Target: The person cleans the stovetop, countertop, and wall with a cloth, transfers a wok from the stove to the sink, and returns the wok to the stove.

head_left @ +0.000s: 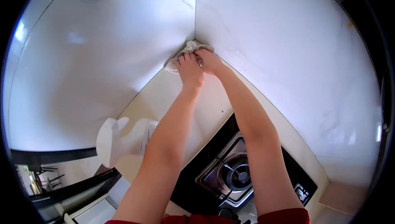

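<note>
Cloth point(191, 46) at far counter point(210, 96) corner, against walls. Left hand point(190, 71), right hand point(210, 61) on cloth, fingers part-bent; can't tell if gripping. Best: fingertips into seam, cloth bunched ahead, even pressure.

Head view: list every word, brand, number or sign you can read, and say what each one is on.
No text can be read.
White container: small dark print, too small and blurred to read.
Stove: no legible brand or number on the parts that show.
Cloth: no lettering visible.
</note>
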`<state>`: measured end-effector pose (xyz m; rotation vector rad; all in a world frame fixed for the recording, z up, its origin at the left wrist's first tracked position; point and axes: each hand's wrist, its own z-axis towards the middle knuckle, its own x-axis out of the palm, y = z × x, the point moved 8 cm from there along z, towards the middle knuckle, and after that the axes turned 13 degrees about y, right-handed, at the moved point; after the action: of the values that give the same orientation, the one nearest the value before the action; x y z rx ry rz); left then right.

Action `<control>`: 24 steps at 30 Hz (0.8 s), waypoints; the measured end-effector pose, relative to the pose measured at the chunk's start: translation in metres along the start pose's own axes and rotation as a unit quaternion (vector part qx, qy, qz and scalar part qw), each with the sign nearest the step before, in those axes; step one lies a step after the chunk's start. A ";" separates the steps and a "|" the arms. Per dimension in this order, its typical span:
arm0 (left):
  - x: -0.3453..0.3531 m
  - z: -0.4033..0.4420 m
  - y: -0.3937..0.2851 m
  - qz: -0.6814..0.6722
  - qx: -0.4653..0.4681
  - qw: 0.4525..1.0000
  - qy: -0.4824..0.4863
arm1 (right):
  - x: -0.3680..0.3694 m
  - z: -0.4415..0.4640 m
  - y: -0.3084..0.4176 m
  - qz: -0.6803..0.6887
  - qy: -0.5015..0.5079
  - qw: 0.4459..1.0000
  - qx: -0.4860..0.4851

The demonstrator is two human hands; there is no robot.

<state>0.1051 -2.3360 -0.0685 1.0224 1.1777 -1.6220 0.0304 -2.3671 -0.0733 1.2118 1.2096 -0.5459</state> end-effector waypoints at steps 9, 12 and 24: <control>-0.041 -0.124 -0.033 -0.076 0.040 0.996 0.032 | 0.031 -0.091 0.016 0.072 0.127 0.989 -0.024; -0.054 -0.163 -0.034 -0.183 0.071 0.980 0.034 | 0.024 -0.134 0.051 0.117 0.037 0.992 0.020; -0.047 -0.153 -0.023 -0.199 0.073 0.972 0.101 | 0.013 0.031 0.016 -0.049 -0.077 0.985 0.149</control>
<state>0.1161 -2.1755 -0.0512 1.1158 1.4916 -1.9752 0.0609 -2.3869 -0.0821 1.3384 1.0857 -0.9029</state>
